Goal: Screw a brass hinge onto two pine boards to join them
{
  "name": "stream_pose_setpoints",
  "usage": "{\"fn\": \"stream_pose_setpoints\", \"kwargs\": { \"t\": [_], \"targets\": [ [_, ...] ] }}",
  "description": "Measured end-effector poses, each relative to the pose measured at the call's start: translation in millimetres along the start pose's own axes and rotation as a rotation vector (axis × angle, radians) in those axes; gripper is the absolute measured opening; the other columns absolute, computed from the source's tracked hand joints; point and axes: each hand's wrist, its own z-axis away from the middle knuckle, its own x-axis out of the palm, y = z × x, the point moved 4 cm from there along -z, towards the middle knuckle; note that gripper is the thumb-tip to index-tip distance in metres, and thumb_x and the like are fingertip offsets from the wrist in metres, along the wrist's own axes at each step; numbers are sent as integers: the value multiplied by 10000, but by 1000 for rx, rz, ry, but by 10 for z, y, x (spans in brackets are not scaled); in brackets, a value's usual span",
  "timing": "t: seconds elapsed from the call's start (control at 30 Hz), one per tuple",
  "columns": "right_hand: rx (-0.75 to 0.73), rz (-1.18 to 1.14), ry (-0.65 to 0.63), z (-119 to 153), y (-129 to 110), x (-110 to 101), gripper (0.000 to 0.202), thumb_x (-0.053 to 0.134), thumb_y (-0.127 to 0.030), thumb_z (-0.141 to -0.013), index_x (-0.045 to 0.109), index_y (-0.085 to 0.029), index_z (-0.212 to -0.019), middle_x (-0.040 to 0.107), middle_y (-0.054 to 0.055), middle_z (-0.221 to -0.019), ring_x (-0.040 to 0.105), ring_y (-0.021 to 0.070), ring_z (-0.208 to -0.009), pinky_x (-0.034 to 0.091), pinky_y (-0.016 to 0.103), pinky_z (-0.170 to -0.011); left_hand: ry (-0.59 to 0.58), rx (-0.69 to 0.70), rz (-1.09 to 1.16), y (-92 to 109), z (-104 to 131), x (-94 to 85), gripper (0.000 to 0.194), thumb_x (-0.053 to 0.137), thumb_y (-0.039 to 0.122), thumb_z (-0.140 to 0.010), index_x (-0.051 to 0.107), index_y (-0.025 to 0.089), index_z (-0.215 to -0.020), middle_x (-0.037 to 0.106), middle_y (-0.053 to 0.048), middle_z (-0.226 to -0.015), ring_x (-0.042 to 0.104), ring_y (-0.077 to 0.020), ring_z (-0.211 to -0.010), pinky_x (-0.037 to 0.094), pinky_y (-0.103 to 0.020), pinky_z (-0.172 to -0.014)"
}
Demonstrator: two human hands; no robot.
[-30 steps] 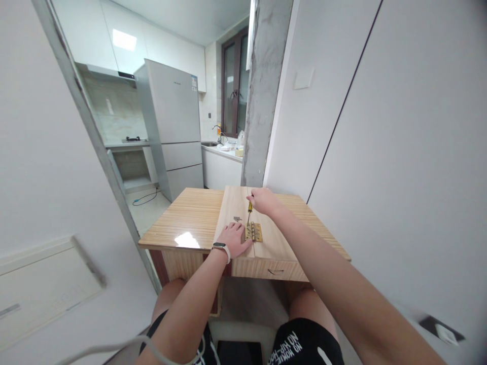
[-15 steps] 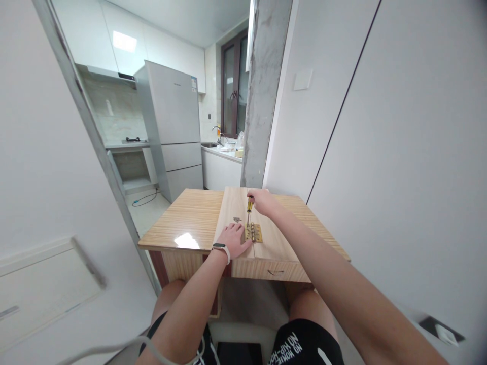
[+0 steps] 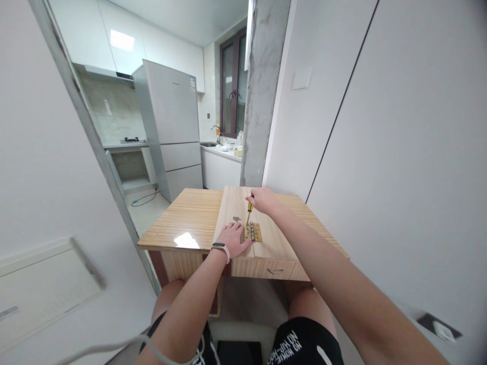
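Observation:
A brass hinge (image 3: 256,232) lies opened flat across the seam of two pale wooden boards (image 3: 233,203). My right hand (image 3: 264,200) grips a screwdriver (image 3: 249,208) by its yellow-and-black handle, nearly upright. The screwdriver's tip meets the hinge's upper left part; the screw under it is too small to make out. Spread flat on the left board, my left hand (image 3: 232,239) has its thumb against the hinge's lower left edge and holds nothing. A small dark pile (image 3: 237,219), seemingly screws, lies just above my left fingers.
The boards rest on a striped wooden table (image 3: 190,213) over my knees. White walls (image 3: 399,152) stand close on the right and left. Beyond the doorway are a fridge (image 3: 177,111) and a sink counter (image 3: 220,162). A pale cable (image 3: 110,347) crosses at lower left.
My right fingers have shifted slightly on the screwdriver handle, and its tip stays on the hinge. My left hand has kept its place. The whole view has moved a little.

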Motion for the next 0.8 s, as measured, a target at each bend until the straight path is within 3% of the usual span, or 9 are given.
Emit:
{"fn": "stream_pose_setpoints", "kwargs": {
  "t": [0.17, 0.33, 0.6, 0.8],
  "targets": [
    [-77, -58, 20, 1, -22, 36, 246, 556, -294, -1015, 759, -182, -1097, 757, 129, -1124, 673, 223, -1112, 436, 269, -958, -17, -10, -1, 8, 3, -24, 529, 479, 625, -954, 593, 252, -1310, 550, -100, -1429, 454, -327, -1305, 376, -497, -1079],
    [-133, -105, 28, -18, -18, 81, 292, 534, -143, -985, 736, -190, -1191, 752, 102, -1178, 669, 199, -1126, 432, 241, -965, -14, -3, 4, 13, 1, -37, 536, 472, 624, -956, 586, 247, -1320, 564, -104, -1404, 461, -328, -1294, 382, -497, -1071],
    [-110, -97, 4, -26, -5, 63, 241, 558, -200, -988, 745, -203, -1140, 761, 95, -1150, 684, 210, -1091, 448, 256, -937, 21, 11, 7, 25, 30, -47, 456, 472, 583, -974, 638, 234, -1217, 627, -119, -1262, 521, -312, -1230, 413, -482, -1059],
    [-33, 1, -24, 20, -3, 17, 246, 553, -304, -1005, 747, -164, -1065, 760, 163, -1098, 698, 255, -1061, 469, 295, -903, 43, 30, 8, 38, 37, -45, 412, 468, 554, -986, 669, 215, -1107, 661, -126, -1143, 572, -298, -1157, 449, -468, -1030]
  ]
}}
